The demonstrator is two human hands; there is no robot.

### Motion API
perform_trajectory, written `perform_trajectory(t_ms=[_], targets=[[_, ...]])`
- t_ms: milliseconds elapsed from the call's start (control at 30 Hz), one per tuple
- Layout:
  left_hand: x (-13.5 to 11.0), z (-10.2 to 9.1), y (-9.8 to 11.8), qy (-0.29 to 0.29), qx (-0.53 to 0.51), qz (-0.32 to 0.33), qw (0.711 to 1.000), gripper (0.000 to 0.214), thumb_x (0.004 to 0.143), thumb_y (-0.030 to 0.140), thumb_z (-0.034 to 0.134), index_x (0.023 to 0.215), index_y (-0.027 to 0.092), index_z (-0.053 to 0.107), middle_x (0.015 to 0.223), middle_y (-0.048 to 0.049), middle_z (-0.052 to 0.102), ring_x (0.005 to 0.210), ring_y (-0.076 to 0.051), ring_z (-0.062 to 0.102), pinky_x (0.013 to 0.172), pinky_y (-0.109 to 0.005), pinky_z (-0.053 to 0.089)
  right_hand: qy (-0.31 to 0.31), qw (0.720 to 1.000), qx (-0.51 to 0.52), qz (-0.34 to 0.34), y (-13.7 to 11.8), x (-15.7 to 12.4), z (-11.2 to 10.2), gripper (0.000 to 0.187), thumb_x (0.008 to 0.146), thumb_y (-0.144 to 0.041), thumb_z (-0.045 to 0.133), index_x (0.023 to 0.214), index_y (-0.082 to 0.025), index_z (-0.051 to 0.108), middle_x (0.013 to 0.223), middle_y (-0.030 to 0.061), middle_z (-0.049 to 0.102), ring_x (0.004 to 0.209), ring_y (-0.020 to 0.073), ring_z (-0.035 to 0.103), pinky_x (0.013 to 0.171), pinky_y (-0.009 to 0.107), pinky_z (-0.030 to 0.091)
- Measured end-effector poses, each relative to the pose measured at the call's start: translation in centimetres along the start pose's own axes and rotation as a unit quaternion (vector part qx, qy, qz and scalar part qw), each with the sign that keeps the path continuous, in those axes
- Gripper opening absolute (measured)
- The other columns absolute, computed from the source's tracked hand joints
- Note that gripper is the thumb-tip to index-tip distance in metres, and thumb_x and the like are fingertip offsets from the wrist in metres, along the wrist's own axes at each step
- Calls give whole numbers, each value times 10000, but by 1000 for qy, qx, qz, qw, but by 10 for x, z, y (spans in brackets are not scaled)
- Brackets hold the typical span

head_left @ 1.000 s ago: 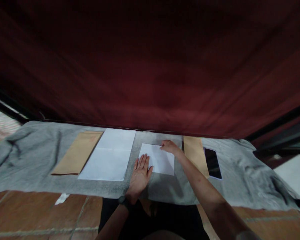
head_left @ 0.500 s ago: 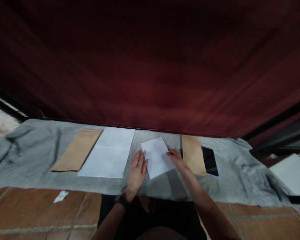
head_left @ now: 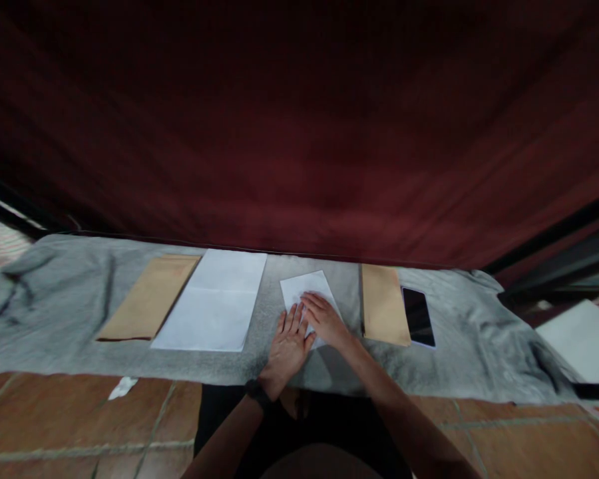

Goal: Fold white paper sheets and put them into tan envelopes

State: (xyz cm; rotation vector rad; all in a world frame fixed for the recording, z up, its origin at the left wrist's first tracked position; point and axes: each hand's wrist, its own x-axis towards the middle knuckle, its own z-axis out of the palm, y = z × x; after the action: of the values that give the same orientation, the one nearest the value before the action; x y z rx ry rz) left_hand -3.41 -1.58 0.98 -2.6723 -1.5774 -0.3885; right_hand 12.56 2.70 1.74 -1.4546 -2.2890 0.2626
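A small folded white paper point(head_left: 303, 287) lies tilted on the grey cloth point(head_left: 70, 293) in front of me. My left hand point(head_left: 287, 346) rests flat on its near left part, fingers stretched out. My right hand point(head_left: 323, 320) lies flat over the paper's middle, fingers extended, beside and slightly over the left one. Neither hand holds anything. The paper's near half is hidden under both hands.
A larger white sheet point(head_left: 214, 301) and a brown envelope point(head_left: 148, 296) lie to the left. Another brown envelope point(head_left: 383, 305) and a black phone point(head_left: 418, 317) lie to the right. A dark red curtain point(head_left: 299, 133) hangs behind. Tiled floor point(head_left: 80, 426) shows in front.
The paper has been turned from lying square to tilted. My right hand came from its far edge down onto its middle, and my left hand slid onto the paper.
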Motion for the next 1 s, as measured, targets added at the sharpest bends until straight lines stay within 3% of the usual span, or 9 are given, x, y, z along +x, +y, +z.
perform_trajectory(t_ms=[133,300,633,767,1000], targets=[[-1,-2,0,-11,2,8,1000,534,1029,439,403,1380,77,580,1457,-212,569,1428,-319,469,1209,-535,325,-50,997,-36,-54,1,19,13,420,1070,-313,411,1469,-260,530,1580,23,463,1462,199,411,1220,420,320],[1,-4,-2,14,-4,15,1000,581,1027,472,415,1496,133,471,1545,-174,484,1486,-306,382,1214,-537,304,-51,994,-78,-64,21,49,16,443,1080,-332,395,1498,-228,498,1615,53,401,1487,224,374,1230,430,289],[0,-3,-2,-3,-9,15,1000,682,995,550,469,1554,167,387,1612,-160,391,1518,-306,316,1233,-522,248,-19,992,-119,44,33,78,19,482,1079,-339,364,1529,-190,453,1629,90,359,1493,251,367,1236,459,261],[0,-4,-2,2,-15,19,1000,689,985,551,481,1543,156,401,1617,-166,378,1517,-310,317,1235,-527,248,21,990,-121,69,23,52,23,494,1078,-310,356,1538,-144,428,1630,138,342,1515,255,324,1234,492,254],[-2,-3,0,22,-28,8,999,591,990,369,460,1524,119,422,1606,-160,400,1520,-290,315,1243,-511,253,48,988,-134,52,4,-44,17,513,1065,-283,392,1560,-151,389,1629,129,347,1505,247,343,1217,483,297]])
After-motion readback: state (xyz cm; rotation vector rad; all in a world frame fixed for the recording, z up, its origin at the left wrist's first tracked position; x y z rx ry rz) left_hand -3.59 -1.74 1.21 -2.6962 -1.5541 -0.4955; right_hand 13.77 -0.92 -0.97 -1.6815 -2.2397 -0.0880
